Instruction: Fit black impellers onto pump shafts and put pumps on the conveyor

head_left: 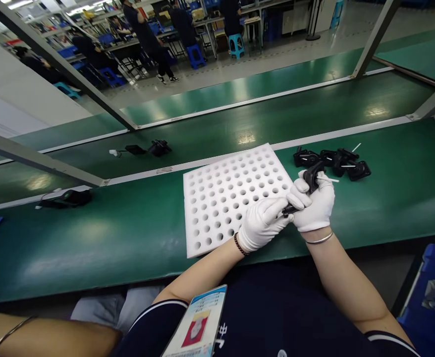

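Note:
Both my hands wear white gloves and work close together over the right edge of a white foam tray (236, 218) with rows of round holes. My right hand (318, 206) grips a black plastic part (313, 174), its curved upper end showing above the fingers and a thin white stick beside it. With my left hand (264, 223) I pinch a small dark piece (289, 210) at the fingertips, touching my right hand. Whether the two dark pieces are joined is hidden by the gloves. Just beyond lies a cluster of similar black parts (338, 161) with white sticks.
A green bench (109, 243) runs across, with metal frame posts (377, 37) rising from it. Black devices (160, 148) lie on the strip behind, another (71, 198) at left. A co-worker's arm (46, 337) is at lower left. A blue bin (431, 297) stands at right.

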A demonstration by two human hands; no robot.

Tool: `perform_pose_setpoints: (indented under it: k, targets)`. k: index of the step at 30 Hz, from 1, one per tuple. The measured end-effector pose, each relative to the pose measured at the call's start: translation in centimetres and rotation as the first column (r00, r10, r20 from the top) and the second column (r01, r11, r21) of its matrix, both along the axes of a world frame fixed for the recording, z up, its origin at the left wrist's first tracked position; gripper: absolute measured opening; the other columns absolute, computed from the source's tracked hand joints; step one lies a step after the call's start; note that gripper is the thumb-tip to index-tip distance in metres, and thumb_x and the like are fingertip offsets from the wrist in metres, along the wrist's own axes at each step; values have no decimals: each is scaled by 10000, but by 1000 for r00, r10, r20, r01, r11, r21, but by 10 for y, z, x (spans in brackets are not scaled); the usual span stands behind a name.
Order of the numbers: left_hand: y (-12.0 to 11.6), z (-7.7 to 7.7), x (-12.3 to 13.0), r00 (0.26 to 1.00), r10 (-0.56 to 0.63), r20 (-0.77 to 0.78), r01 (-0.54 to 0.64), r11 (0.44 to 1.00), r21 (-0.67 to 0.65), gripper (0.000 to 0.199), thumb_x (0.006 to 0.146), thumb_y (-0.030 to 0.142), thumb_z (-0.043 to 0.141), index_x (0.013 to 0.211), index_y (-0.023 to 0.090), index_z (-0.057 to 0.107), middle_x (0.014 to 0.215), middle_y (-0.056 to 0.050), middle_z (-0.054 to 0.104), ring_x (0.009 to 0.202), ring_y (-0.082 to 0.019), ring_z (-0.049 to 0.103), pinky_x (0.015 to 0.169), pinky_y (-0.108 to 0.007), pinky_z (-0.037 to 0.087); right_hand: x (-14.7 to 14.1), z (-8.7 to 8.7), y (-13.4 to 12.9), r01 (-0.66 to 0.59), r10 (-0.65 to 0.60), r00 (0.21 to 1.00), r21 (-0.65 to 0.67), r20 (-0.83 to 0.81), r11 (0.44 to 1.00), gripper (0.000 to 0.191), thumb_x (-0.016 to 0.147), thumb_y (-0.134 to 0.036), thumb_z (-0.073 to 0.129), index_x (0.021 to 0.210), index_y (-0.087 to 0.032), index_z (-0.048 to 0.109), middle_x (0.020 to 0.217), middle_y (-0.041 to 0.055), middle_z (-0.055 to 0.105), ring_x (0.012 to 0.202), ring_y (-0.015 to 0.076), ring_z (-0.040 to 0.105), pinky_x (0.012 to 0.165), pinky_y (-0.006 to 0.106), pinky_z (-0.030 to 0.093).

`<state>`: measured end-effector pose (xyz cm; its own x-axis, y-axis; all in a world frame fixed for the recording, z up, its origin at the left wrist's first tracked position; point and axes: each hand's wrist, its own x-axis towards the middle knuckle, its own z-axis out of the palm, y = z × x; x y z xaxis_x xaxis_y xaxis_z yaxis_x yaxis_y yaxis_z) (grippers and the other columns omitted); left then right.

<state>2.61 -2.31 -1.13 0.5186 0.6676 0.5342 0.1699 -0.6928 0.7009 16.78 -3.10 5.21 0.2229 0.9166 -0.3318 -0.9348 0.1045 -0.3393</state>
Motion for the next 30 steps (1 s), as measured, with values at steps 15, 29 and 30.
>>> perform_pose_setpoints:
  k: [15, 29, 30]
  targets:
    - [-10, 20, 6, 835, 300, 462, 548, -370, -750, 416, 877, 521, 702, 956, 123, 609, 714, -14, 578, 570, -86, 585, 499, -169, 478, 3, -13, 6, 93, -93, 995, -29, 26, 995, 344, 965, -472, 395, 811, -180, 489, 625, -44, 485, 380, 44, 338, 346, 158, 297]
    - [-6, 3, -1, 832, 226, 506, 347, 499, -794, 386, 687, 279, 891, 981, 176, 663, 1037, -40, 689, 928, -145, 650, 919, -317, 520, -11, -37, -9, 164, -180, 890, 76, 418, 984, 274, 861, -422, 589, 1045, -220, 580, 1019, 68, 720, 679, 170, 699, 419, 192, 464]
    - [-5, 4, -3, 848, 209, 488, 317, 537, -782, 369, 704, 289, 879, 992, 176, 679, 1036, -49, 700, 922, -155, 658, 920, -333, 525, -8, -38, -11, 155, -178, 868, 88, 463, 984, 320, 856, -397, 616, 1134, -248, 566, 1098, 64, 708, 774, 191, 722, 456, 202, 497]
